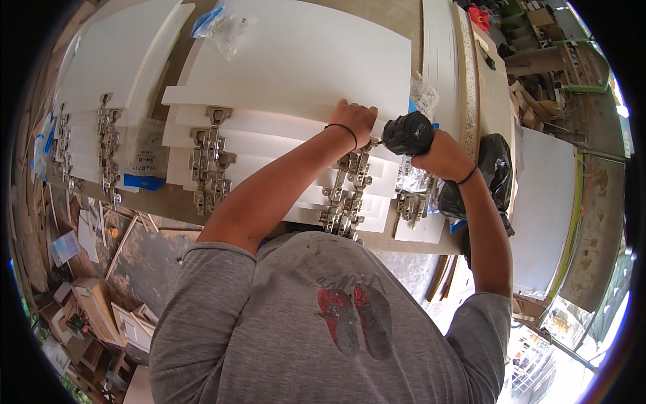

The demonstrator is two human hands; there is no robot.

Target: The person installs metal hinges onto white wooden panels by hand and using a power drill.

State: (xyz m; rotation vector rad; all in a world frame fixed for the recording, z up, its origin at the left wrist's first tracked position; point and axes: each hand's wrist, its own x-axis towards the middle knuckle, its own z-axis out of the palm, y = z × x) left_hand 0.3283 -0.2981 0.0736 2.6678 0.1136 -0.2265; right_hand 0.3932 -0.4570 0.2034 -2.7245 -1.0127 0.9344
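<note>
In my right hand (pixel 445 157) is a dark cordless drill (pixel 408 133), gripped by its handle. Its nose points left at a metal cabinet hinge (pixel 369 143) on the edge of the top white panel (pixel 303 57). My left hand (pixel 355 120) has its fingers curled down over this hinge and the panel edge; the hand covers part of the hinge. Below it, more hinges (pixel 346 195) line the edges of the stacked panels. A second column of hinges (pixel 212 165) runs down the same stack, left of my left forearm.
More white panels (pixel 118 54) with hinges lie at the left. Clear plastic bags (pixel 232 30) rest on the panels. A black plastic bag (pixel 494 175) sits right of my right hand. A small panel with hinges (pixel 420 229) lies near the table's front edge. Wooden pieces (pixel 97 306) lie at the lower left.
</note>
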